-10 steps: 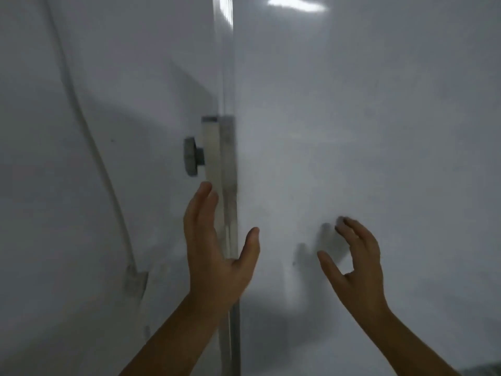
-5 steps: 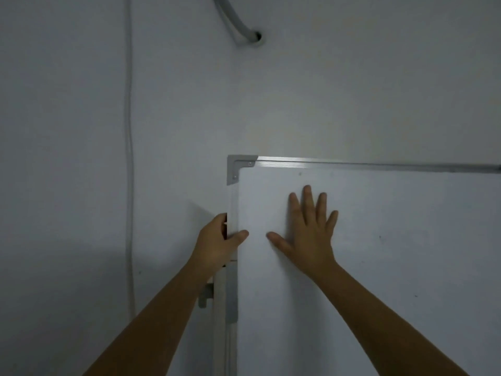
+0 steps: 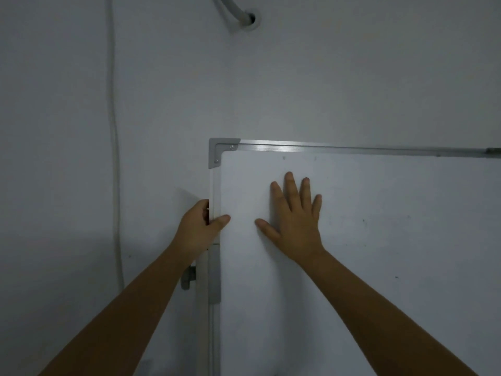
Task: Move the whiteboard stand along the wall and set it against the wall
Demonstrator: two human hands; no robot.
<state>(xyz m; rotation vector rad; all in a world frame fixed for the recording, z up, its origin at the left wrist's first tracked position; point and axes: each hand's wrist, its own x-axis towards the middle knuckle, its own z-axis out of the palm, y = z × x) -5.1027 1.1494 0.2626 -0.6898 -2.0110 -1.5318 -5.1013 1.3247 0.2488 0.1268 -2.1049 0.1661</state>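
Note:
The whiteboard [image 3: 379,240] with its aluminium frame and grey corner piece [image 3: 219,151] fills the right half of the view, standing close in front of the white wall [image 3: 162,90]. My left hand [image 3: 199,229] is shut on the board's left frame edge, thumb on the front, fingers hidden behind. My right hand [image 3: 294,218] lies flat on the board's surface with fingers spread. Below my left hand the stand's upright post [image 3: 214,275] and a grey clamp knob [image 3: 188,276] show.
A thin white cable [image 3: 113,131] runs down the wall at the left. A grey hose [image 3: 233,12] enters a hole in the wall at the top. The floor and the stand's feet are out of view.
One second ago both hands hovered open near the board's edge, seen from close up. Now my left hand grips the frame edge, my right palm rests on the board, and the top corner shows.

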